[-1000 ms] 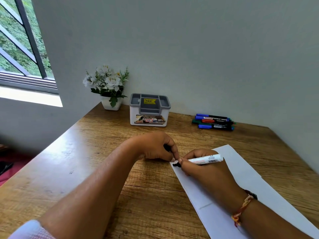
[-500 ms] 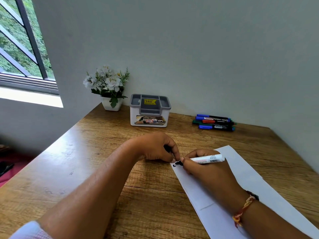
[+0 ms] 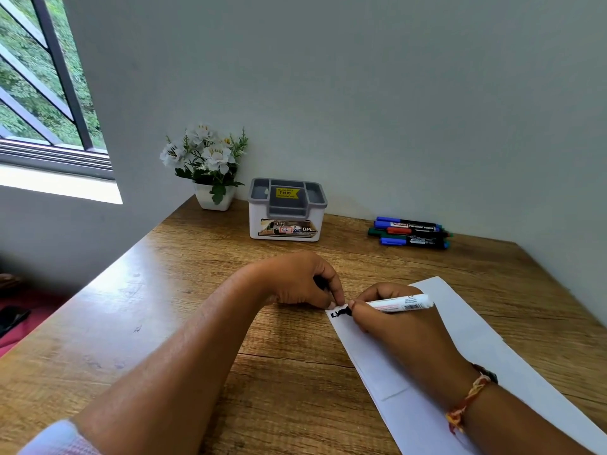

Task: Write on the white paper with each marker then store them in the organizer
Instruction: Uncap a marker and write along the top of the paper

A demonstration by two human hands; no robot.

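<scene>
On my feed the right hand (image 3: pixel 394 326) was curled around a white marker (image 3: pixel 399 302), pinching it near the tip between thumb and fingers. The barrel lay low and pointed off to the right. Its black tip was down on the near-left corner of the white paper (image 3: pixel 492 366), right at the end of a short run of black marks (image 3: pixel 341 312). The heel of that hand rested on the sheet, and a braided bracelet (image 3: pixel 466 402) sat on the wrist. The left hand (image 3: pixel 295 284) was just beside it, fingers folded in around a small black cap (image 3: pixel 320 283) that I could only partly see. Its fingertips pressed down at the paper's corner, almost touching the right thumb. The paper ran at a slant across the right side of the wooden table (image 3: pixel 197 290), from that corner towards the lower right edge of my view. At the back, against the wall, the white organizer (image 3: pixel 287 210) with its grey compartmented top stood upright, and I saw nothing in the compartments that faced me. Well to its right, a small bunch of spare markers (image 3: pixel 410 232) with blue, green and red caps lay side by side on the table, touching each other. A white pot of flowers (image 3: pixel 213 200) stood just left of the organizer, near the table's far corner, and a barred window (image 3: pixel 39 93) showed greenery at the upper left.
</scene>
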